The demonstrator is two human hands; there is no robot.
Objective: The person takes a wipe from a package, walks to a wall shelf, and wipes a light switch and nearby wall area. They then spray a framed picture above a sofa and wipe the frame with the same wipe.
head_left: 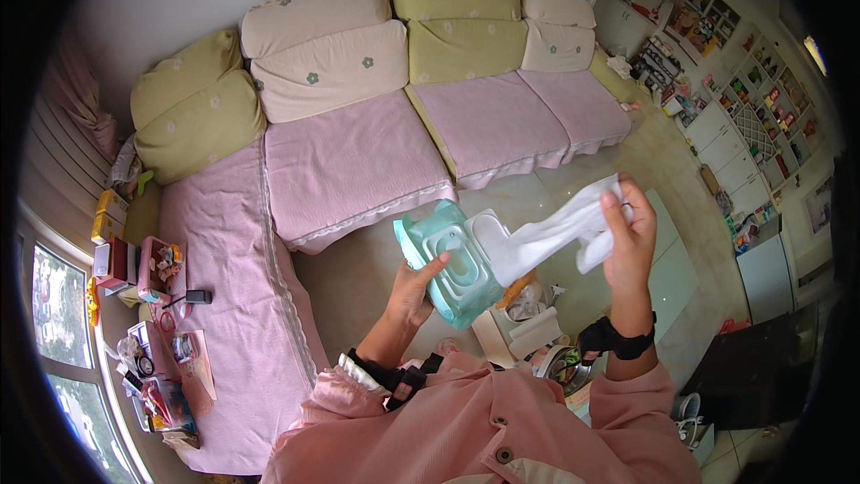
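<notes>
My left hand (414, 291) grips a pale green pack of wet wipes (445, 260) from below, its lid flipped open. My right hand (630, 237) pinches a white wipe (560, 231) that stretches from the pack's opening up and to the right. Both forearms wear black wrist straps and pink sleeves. The hands are held over the floor in front of a pink sofa.
A long pink L-shaped sofa (349, 161) with cream and green cushions fills the upper half. Small items and boxes (157, 273) lie on its left end. A low glass table (672, 269) and a bin with rubbish (537, 323) sit below my hands. Shelves (717, 45) line the right wall.
</notes>
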